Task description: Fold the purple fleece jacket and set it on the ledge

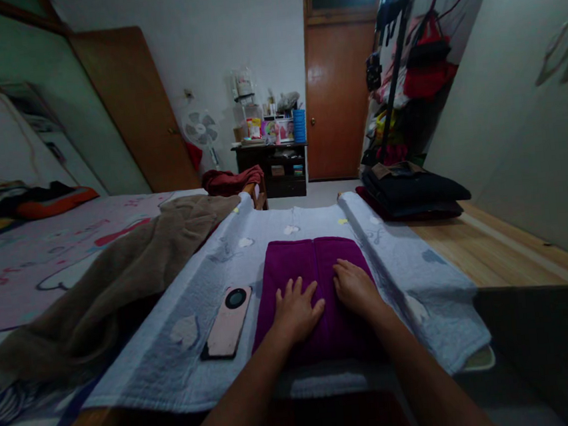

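A folded purple garment (298, 258) lies on a pale blue patterned cloth (292, 220) in front of me, with a seam or zip line running down its middle. My left hand (297, 311) rests flat on its left half, fingers spread. On the right half lies my right hand (356, 290), its fingers bent and touching the fabric without gripping it. To the left of the garment is a pink phone (229, 329), back side up, with a round black camera ring.
A brown blanket (167, 251) drapes over the bed (70, 237) at left. Folded dark clothes (415, 190) sit at the right, by a wooden surface (463, 246). Farther back stand a fan (200, 128), a black cabinet (286, 186) and a wooden door (336, 101).
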The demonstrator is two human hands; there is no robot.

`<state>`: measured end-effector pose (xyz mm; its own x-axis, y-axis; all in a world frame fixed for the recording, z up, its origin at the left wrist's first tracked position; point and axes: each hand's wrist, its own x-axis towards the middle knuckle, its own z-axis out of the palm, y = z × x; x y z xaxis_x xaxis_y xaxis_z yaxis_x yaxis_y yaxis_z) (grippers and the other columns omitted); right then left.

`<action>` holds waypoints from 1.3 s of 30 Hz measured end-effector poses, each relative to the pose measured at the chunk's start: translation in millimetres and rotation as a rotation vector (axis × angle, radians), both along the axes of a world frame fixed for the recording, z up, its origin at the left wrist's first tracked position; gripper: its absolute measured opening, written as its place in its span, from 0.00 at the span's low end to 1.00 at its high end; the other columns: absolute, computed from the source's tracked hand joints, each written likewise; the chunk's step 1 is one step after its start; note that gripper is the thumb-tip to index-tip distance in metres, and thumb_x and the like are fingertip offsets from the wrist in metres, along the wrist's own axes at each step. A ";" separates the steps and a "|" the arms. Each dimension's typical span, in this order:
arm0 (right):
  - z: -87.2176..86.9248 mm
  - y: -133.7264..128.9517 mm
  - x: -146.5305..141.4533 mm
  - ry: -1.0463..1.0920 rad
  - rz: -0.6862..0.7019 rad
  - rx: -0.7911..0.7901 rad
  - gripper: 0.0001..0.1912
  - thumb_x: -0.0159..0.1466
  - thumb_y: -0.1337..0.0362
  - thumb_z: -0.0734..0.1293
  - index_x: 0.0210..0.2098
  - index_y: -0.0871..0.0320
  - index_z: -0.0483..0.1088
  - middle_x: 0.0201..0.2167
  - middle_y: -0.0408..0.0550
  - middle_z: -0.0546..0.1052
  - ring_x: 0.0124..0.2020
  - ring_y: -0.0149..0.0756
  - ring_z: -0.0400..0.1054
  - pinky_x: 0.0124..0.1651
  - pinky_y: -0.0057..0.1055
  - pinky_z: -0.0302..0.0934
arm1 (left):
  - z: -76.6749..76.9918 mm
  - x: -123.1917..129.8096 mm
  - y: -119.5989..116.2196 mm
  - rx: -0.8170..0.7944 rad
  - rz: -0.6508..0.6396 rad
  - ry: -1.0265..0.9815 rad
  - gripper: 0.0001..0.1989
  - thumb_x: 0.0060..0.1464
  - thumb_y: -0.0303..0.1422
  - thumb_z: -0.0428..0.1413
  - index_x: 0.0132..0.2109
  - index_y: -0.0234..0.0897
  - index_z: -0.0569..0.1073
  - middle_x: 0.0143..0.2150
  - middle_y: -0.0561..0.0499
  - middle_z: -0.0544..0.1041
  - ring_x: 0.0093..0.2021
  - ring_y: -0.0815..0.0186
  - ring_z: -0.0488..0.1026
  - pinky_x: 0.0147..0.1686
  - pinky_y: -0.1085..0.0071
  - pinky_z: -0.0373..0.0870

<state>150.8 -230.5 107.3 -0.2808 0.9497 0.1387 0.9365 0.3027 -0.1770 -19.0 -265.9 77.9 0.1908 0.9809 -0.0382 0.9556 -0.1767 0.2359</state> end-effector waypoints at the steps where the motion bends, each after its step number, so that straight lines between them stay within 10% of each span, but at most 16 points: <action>1: -3.0 5.8 -7.0 0.012 -0.007 0.005 0.22 0.66 0.67 0.55 0.56 0.67 0.66 0.62 0.62 0.64 0.63 0.45 0.56 0.63 0.37 0.48 | -0.6 -0.1 0.2 0.005 -0.001 0.000 0.29 0.61 0.51 0.42 0.66 0.49 0.59 0.69 0.42 0.56 0.68 0.45 0.49 0.61 0.41 0.48; 13: -36.4 19.7 -21.0 0.044 -0.037 -0.083 0.26 0.67 0.60 0.56 0.63 0.60 0.60 0.67 0.54 0.56 0.68 0.46 0.46 0.66 0.46 0.40 | -4.5 -5.0 6.0 0.020 -0.064 -0.029 0.31 0.62 0.53 0.39 0.66 0.47 0.58 0.70 0.45 0.53 0.70 0.52 0.45 0.64 0.44 0.43; 30: -37.4 19.8 -20.6 0.077 -0.047 -0.114 0.27 0.67 0.59 0.54 0.64 0.60 0.59 0.68 0.52 0.55 0.69 0.45 0.44 0.67 0.45 0.38 | -27.9 -52.9 110.9 0.056 0.202 -0.071 0.33 0.61 0.53 0.41 0.69 0.46 0.51 0.73 0.44 0.44 0.70 0.43 0.40 0.62 0.42 0.46; 39: -39.4 36.9 22.8 0.148 -0.237 0.052 0.31 0.63 0.56 0.62 0.62 0.66 0.59 0.66 0.63 0.56 0.68 0.51 0.47 0.65 0.46 0.45 | -26.2 -92.0 110.7 0.005 0.208 -0.475 0.35 0.57 0.35 0.52 0.68 0.30 0.49 0.68 0.37 0.57 0.67 0.57 0.57 0.64 0.63 0.55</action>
<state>173.6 -193.5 67.9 -0.0252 0.9770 0.2116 0.9473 0.0910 -0.3073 -111.0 -155.2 51.7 -0.0137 0.9999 0.0103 0.7584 0.0036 0.6517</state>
